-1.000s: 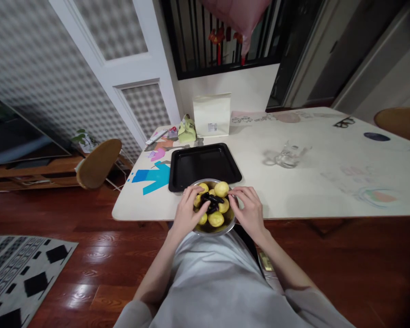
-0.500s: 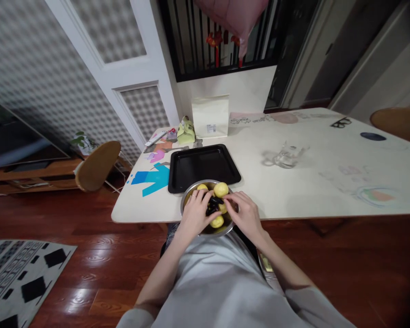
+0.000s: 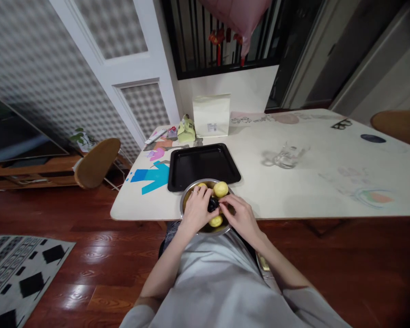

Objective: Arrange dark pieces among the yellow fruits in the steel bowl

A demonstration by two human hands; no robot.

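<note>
A steel bowl (image 3: 183, 210) rests at the near table edge, against the front of my shirt. In it lie several yellow, rounded pieces like peeled potatoes, among them a large one (image 3: 221, 189) at the back and another (image 3: 216, 221) at the front. My left hand (image 3: 197, 209) curls over the bowl's left side, its fingers bent round a shiny black thing (image 3: 212, 204) whose kind I cannot make out. From the right, my right hand (image 3: 238, 214) pinches at that thing's edge with thumb and fingertips. Both hands hide part of the bowl's contents.
Just behind the bowl is a black baking tray (image 3: 205, 167). A clear glass vessel (image 3: 286, 157) stands to the right on the white table (image 3: 314, 182). Farther back are a pale paper bag (image 3: 212, 114), a yellow-green packet (image 3: 186, 130) and glasses (image 3: 341, 124). A chair (image 3: 99, 163) stands left.
My right hand's fingertips have shifted slightly left and down over the bowl. Less of the black thing and of the yellow pieces beside it shows now. My left hand stays nearly in place.
</note>
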